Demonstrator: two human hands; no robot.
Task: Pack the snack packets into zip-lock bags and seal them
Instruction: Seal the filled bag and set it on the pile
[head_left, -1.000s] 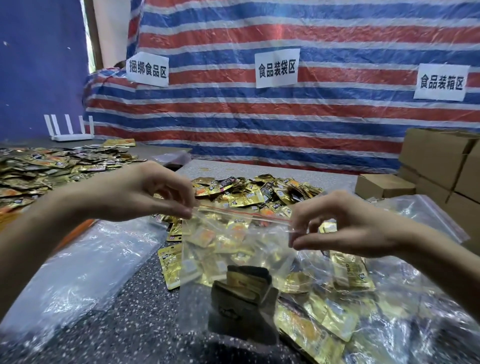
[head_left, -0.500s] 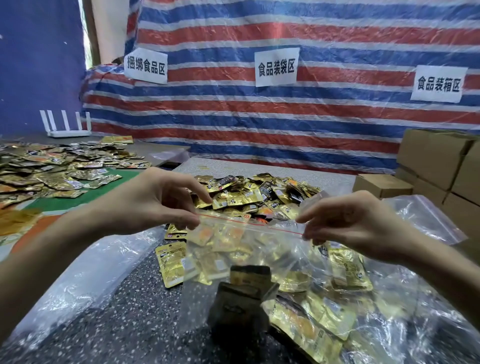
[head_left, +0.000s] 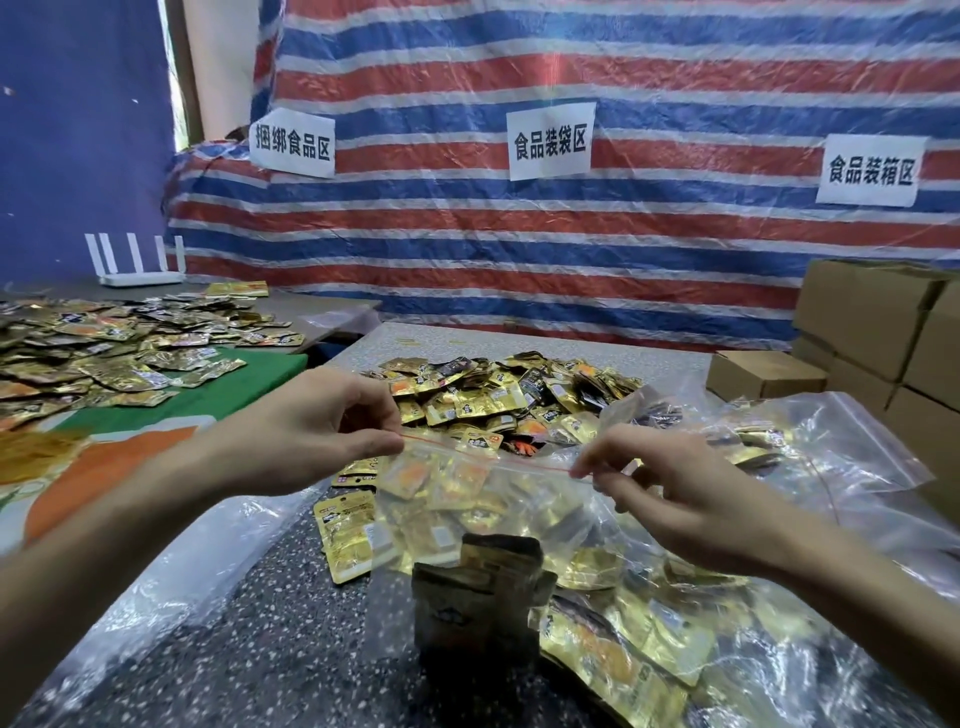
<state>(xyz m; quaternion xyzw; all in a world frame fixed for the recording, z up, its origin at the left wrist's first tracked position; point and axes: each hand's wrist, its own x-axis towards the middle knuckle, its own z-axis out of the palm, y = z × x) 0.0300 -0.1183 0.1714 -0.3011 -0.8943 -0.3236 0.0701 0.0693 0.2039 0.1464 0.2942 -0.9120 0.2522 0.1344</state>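
The right hand (head_left: 685, 499) slid out along the bag's (head_left: 467, 499) seal (head_left: 483, 454) — then back toward the left hand (head_left: 311, 431). Their gap is narrower.

Both were bare: left hand (head_left: 311, 431), right hand (head_left: 675, 499). Left forearm (head_left: 104, 530) was uncovered up to frame edge; right forearm (head_left: 857, 587) uncovered as far as lower right corner. Fingers were slender; knuckles showed plainly on left. Nails too small to judge. Forearms looked stretched and broad near edges, wide-angle lens effect. Clothing was out of view.
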